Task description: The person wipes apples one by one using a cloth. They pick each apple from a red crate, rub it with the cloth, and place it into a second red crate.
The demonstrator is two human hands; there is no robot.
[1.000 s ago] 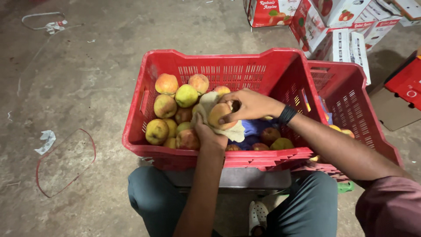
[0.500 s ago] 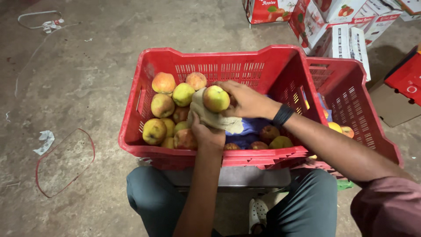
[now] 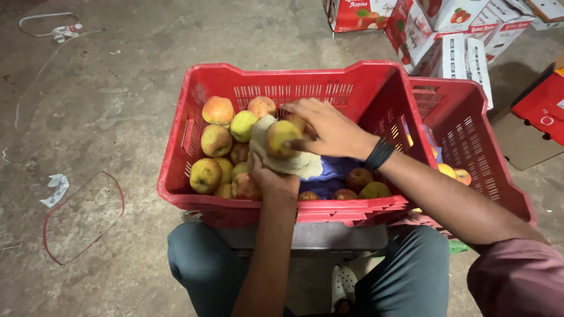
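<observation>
At frame centre, the left hand (image 3: 271,179) grips a cloth (image 3: 281,159); the right hand (image 3: 329,128) fingers close around an apple (image 3: 281,137) over the red crate (image 3: 282,79).

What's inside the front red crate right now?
The red crate holds yellow-red apples, piled left, a few on blue liner right. The cloth and both hands hide what lies beneath them.

A bare concrete floor (image 3: 117,105) is seen, on which cardboard fruit boxes (image 3: 446,29), a red strap loop (image 3: 82,217) and a paper scrap (image 3: 56,188) are laid.
</observation>
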